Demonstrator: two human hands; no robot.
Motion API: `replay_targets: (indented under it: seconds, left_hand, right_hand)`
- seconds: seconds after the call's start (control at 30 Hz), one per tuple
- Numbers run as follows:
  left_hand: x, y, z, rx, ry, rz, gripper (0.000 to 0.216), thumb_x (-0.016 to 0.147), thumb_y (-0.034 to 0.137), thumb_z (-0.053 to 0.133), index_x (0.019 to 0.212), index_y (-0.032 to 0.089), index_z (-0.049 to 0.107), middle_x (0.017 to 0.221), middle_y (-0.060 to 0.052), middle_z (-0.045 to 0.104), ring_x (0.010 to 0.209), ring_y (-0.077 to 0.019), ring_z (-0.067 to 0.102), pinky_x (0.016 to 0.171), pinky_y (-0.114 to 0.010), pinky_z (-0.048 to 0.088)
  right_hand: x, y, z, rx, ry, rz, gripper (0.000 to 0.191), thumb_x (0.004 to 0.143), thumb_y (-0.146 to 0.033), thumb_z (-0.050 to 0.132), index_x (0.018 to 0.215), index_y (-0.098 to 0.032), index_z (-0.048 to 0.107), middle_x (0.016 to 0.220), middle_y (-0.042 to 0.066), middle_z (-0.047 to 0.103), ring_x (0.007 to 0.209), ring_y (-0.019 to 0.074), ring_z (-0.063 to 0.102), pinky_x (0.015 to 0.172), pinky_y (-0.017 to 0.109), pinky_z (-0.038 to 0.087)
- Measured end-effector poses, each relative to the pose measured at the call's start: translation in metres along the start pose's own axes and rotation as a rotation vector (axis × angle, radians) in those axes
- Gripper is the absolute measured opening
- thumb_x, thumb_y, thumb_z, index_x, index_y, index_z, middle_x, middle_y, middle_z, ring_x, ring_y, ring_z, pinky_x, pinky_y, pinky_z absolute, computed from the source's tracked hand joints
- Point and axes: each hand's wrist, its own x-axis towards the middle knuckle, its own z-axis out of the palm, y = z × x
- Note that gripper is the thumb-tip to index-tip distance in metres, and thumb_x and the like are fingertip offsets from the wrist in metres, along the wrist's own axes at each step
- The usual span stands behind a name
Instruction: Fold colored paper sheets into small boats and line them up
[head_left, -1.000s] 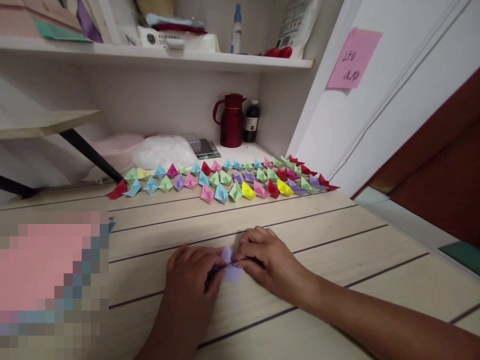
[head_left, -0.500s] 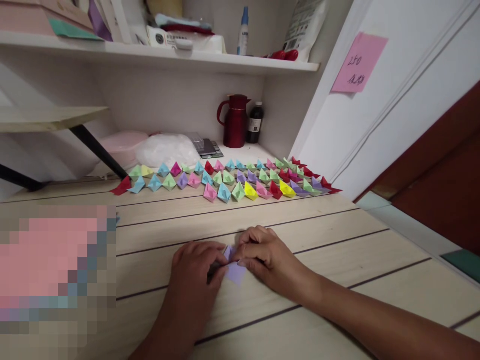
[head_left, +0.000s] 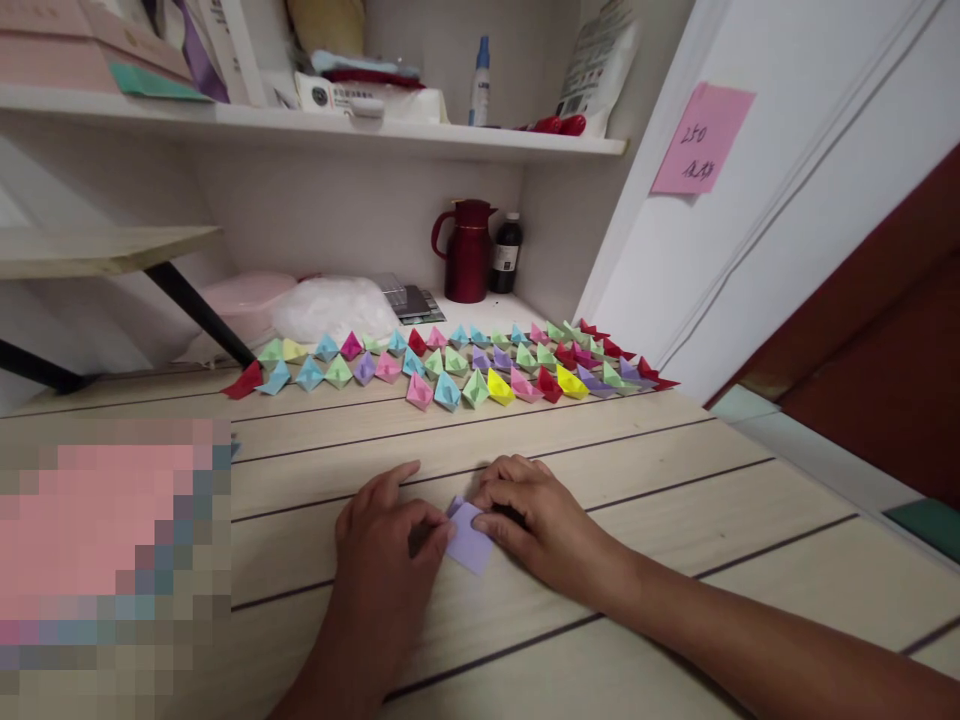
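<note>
A small piece of lilac paper (head_left: 469, 537), partly folded, lies on the pale wooden floor (head_left: 675, 480) between my hands. My left hand (head_left: 379, 550) pinches its left edge with thumb and curled fingers, the index finger stretched forward. My right hand (head_left: 536, 520) presses on the paper's right side with bent fingertips. Beyond my hands, several small folded paper boats (head_left: 450, 365) in many colours stand in rows on the floor.
A dark red jug (head_left: 466, 250) and a dark bottle (head_left: 507, 252) stand in a white alcove, beside a white plastic bag (head_left: 334, 308) and a pink lidded box (head_left: 244, 295). A shelf (head_left: 315, 118) above holds assorted items. A pink note (head_left: 701, 140) sticks on the white door. A blurred patch covers the lower left.
The lilac paper has been folded flatter and now shows a wider face. My left index finger has stretched forward. The view has shifted slightly.
</note>
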Motion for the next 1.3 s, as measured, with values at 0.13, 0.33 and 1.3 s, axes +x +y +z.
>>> replay_targets:
  seconds: [0.13,0.33,1.3]
  left_hand:
    - [0.001,0.0,-0.002,-0.007,-0.014,-0.014,0.014,0.076,0.022,0.066,0.066,0.027,0.074,0.133,-0.003,0.059,0.123,-0.0313,0.049,0.104,-0.056,0.033]
    - [-0.001,0.001,0.0,-0.003,-0.018,-0.021,0.015,0.076,0.024,0.065,0.064,0.027,0.072,0.131,-0.001,0.06,0.124,-0.0322,0.048,0.103,-0.06,0.03]
    - [-0.006,-0.002,0.005,0.173,0.05,0.108,0.006,0.084,0.023,0.054,0.081,0.021,0.058,0.126,-0.008,0.062,0.12,-0.0275,0.052,0.101,-0.051,0.035]
  right_hand:
    - [0.0,-0.002,-0.001,-0.01,0.041,0.056,0.007,0.086,-0.023,0.065,0.08,-0.02,0.062,0.089,0.003,0.063,0.086,0.0194,0.058,0.08,0.035,0.041]
    - [0.001,-0.005,0.001,-0.069,0.031,0.09,0.014,0.089,-0.024,0.062,0.075,-0.02,0.061,0.086,0.002,0.062,0.085,0.0191,0.056,0.079,0.034,0.039]
    - [0.002,-0.001,0.004,-0.166,0.013,-0.024,0.016,0.089,-0.016,0.058,0.1,-0.027,0.061,0.098,0.0,0.062,0.094,0.0157,0.058,0.081,0.03,0.037]
